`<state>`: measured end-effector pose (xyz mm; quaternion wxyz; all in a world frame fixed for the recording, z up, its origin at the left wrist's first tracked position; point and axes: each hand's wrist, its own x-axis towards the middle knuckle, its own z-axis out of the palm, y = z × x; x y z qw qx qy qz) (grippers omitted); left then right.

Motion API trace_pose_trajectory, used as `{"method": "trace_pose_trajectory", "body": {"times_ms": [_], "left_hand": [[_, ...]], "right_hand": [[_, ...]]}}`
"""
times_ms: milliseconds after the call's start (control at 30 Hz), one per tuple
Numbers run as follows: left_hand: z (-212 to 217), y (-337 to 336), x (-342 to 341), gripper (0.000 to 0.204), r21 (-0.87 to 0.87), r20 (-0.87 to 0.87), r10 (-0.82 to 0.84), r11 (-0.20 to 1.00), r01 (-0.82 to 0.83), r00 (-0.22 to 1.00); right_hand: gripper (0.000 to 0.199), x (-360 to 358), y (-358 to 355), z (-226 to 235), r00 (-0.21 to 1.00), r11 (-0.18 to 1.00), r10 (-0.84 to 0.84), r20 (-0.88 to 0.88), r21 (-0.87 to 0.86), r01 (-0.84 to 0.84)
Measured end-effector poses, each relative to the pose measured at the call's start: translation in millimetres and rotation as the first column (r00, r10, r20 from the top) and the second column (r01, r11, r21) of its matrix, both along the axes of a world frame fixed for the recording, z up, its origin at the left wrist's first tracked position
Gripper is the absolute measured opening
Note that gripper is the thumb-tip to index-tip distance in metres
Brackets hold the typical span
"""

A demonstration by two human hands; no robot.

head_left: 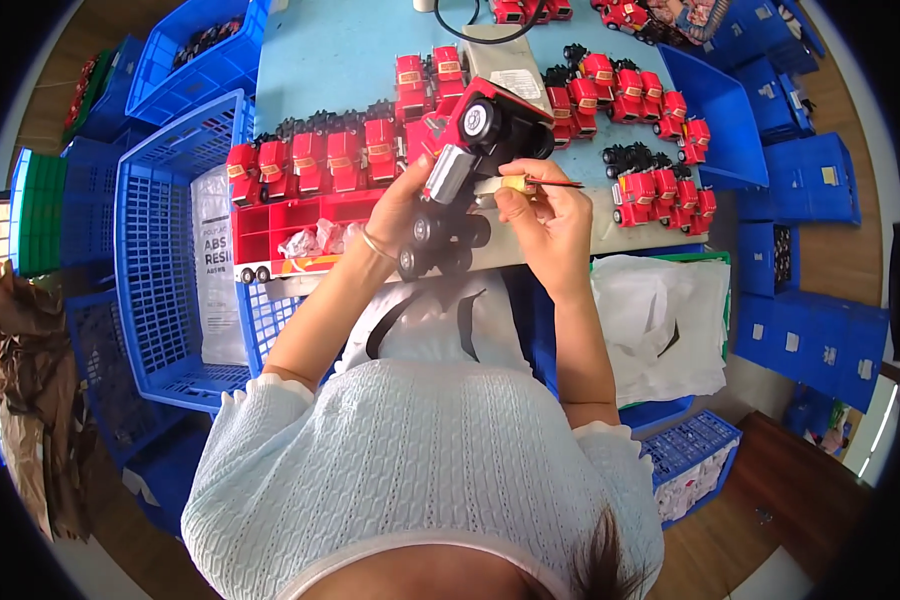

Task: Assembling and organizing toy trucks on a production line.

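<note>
Red plastic toy truck (500, 140) is gripped, tilted, by the left hand (400, 208) near the light-blue tabletop's (340, 50) front edge. Yellow piece (516, 183) is pinched in the right hand (552, 222), by the underside; truck probably best kept braced. Red cabs (345, 165) are lined up beyond; blue crates (135, 260) are ranged around the room.

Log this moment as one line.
Left hand: holds red toy truck | right hand: pinches small yellowish item by truck, contact unclear | beyond: red toy cabs on blue tabletop
</note>
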<state>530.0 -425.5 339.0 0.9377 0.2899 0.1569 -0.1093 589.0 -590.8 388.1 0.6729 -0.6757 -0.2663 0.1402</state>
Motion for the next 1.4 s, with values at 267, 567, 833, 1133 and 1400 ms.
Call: {"method": "trace_pose_trajectory", "body": {"times_ms": [267,567,833,1133,1400], "left_hand": [[2.6,-0.5,-14.1,0.054,-0.043,0.015,-0.004,0.999,0.005,1.000],[-15.2,10.2,-11.7,0.061,0.148,0.208,0.172,0.968,-0.205,0.963],[-5.3,21.8,-11.8,0.085,0.307,0.468,0.097,0.914,-0.264,0.878],[-53.4,-6.0,13.5,0.067,0.136,0.240,0.019,0.989,-0.053,0.971],[-131.8,1.4,30.8,0.055,0.636,0.125,-0.264,0.761,0.127,0.956]], "right_hand": [[0.020,-13.2,24.1,-11.9,0.836,0.972,-0.226,0.499,0.055,0.229],[0.022,-35.5,41.4,-8.9,0.840,0.871,-0.446,0.308,0.366,0.328],[0.024,-56.5,-20.7,-31.8,0.826,0.692,0.537,0.173,-0.649,-0.315],[0.015,-12.8,23.1,-32.1,-0.035,0.669,0.730,0.682,-0.703,0.242],[0.013,9.4,13.6,-130.9,0.106,0.534,0.838,0.536,-0.844,0.045]]}}
